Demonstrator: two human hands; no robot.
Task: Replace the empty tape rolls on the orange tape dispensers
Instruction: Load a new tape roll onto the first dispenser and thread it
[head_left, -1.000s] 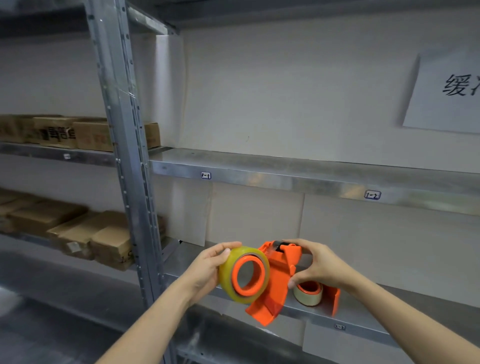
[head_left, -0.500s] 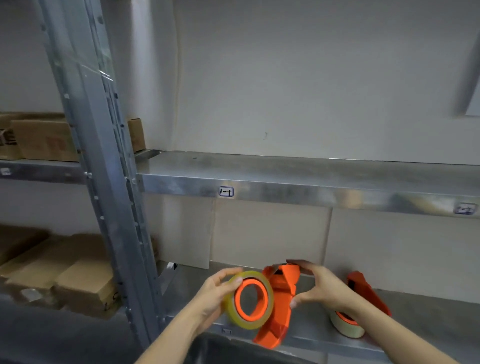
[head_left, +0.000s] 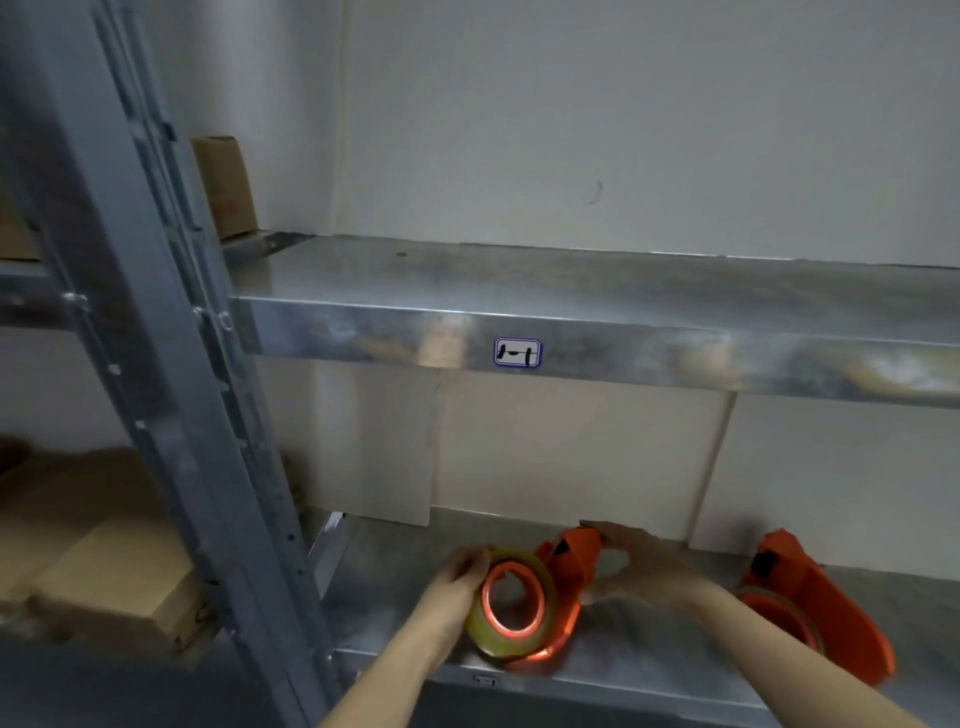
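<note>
An orange tape dispenser (head_left: 574, 564) rests on the lower metal shelf (head_left: 395, 597), carrying a yellowish tape roll (head_left: 540, 631) with an orange core. My left hand (head_left: 457, 587) grips the roll's left rim. My right hand (head_left: 639, 566) grips the dispenser's top and right side. A second orange dispenser (head_left: 810, 597) with a thin roll lies on the shelf farther right, untouched. The picture is blurred, so the roll's seating on the dispenser is unclear.
A grey steel upright (head_left: 156, 364) stands close on the left. The upper shelf (head_left: 597, 322) with a small label overhangs the hands. Cardboard boxes (head_left: 104, 571) sit on the neighbouring shelf to the left, and another box (head_left: 223, 187) higher up.
Both hands have lowered the dispenser and roll from the air down onto the lower shelf. The view has moved closer and to the left.
</note>
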